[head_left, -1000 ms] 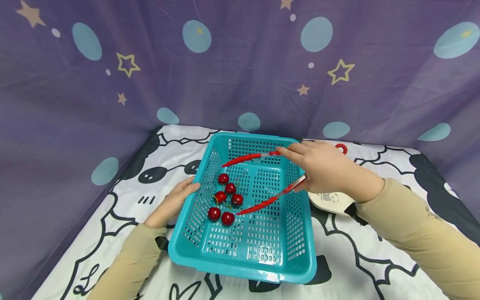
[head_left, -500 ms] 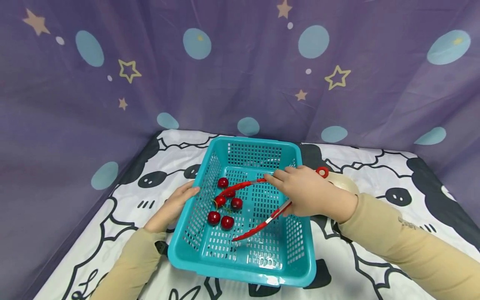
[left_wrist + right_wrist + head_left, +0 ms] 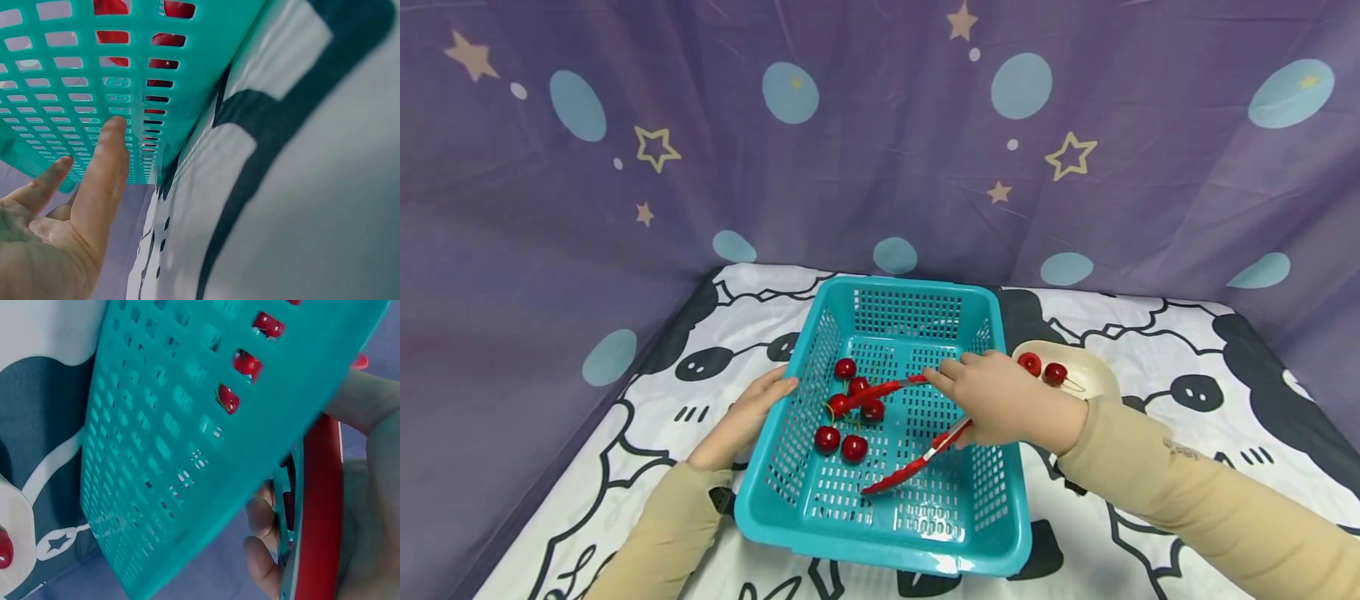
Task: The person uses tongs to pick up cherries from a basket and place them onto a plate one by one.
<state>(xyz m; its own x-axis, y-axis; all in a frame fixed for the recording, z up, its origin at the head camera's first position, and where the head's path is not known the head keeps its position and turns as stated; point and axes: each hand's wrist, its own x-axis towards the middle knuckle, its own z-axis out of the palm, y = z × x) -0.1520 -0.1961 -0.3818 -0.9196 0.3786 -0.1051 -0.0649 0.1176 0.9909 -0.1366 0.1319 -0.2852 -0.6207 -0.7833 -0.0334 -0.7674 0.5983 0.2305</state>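
Note:
My right hand (image 3: 996, 400) grips red-and-silver tongs (image 3: 910, 471) over the blue-green basket (image 3: 880, 550), their two arms spread wide. One arm's tip overlaps the cherries (image 3: 853, 448) lying in a loose group at the basket's left; the other tip is nearer the front. In the right wrist view, the red tongs handle (image 3: 320, 519) runs between thumb and fingers outside the perforated wall. With straight fingers, my left hand (image 3: 748, 417) rests on the basket's left side, thumb at the rim. The left wrist view shows its fingertips against the holed wall.
Right of the basket stands a cream dish (image 3: 1090, 371) with a stemmed cherry (image 3: 1055, 374) in it; the tongs' red ring end (image 3: 1030, 363) overlaps it. A black-and-white patterned cloth (image 3: 1157, 467) covers the table. A purple curtain (image 3: 880, 150) hangs behind.
My right hand has moved left and toward me, bringing the spread tongs lower over the cherries. The dish has come into fuller view. My left hand stays at the basket's side.

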